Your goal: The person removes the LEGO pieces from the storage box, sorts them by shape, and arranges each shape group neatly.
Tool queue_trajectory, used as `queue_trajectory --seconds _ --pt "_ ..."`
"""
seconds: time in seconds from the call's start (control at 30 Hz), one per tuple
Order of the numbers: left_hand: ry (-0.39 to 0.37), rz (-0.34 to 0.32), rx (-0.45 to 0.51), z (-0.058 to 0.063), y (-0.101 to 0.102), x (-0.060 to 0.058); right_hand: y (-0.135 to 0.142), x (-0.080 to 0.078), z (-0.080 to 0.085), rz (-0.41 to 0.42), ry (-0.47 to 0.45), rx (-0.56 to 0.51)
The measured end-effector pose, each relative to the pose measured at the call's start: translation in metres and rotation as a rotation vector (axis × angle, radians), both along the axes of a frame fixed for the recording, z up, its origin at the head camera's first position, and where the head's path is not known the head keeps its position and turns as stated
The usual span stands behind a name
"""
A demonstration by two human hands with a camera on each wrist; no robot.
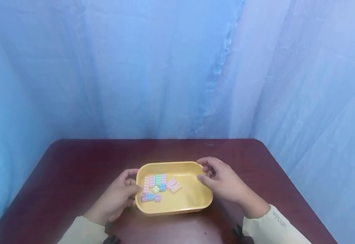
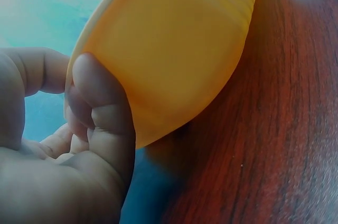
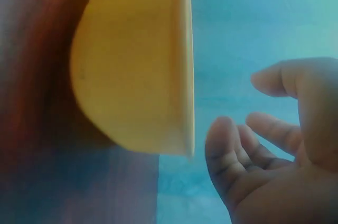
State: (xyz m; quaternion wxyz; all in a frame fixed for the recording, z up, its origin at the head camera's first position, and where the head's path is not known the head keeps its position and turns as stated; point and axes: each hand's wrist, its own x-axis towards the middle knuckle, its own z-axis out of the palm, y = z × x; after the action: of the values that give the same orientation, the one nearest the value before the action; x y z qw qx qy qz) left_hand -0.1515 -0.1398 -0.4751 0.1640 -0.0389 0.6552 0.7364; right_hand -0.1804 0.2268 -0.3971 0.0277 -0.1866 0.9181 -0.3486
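Note:
A yellow plastic tub with rounded corners lies between both hands above the dark red table. My left hand grips its left end, and in the left wrist view the fingers of that hand pinch the rim of the tub. Pastel toy bricks in pink, purple, green, blue and yellow lie mostly in the tub's left half. My right hand is at the right end with loosely bent fingers; the right wrist view shows this hand apart from the tub's rim, holding nothing.
The dark red wooden table has rounded far corners. Light blue curtains hang behind it and along both sides. Pale sleeves cover the forearms, and dark wrist straps show at the bottom edge.

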Motion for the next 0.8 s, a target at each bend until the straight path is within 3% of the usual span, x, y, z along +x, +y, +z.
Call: queue_trajectory --seconds 0.27,0.8 --pt "0.007 -0.006 0.001 -0.001 -0.001 0.0 -0.03 -0.027 0.014 0.123 -0.065 0.108" --pt "0.024 -0.015 0.021 -0.002 0.003 -0.001 -0.059 -0.059 0.002 0.335 -0.14 0.291"
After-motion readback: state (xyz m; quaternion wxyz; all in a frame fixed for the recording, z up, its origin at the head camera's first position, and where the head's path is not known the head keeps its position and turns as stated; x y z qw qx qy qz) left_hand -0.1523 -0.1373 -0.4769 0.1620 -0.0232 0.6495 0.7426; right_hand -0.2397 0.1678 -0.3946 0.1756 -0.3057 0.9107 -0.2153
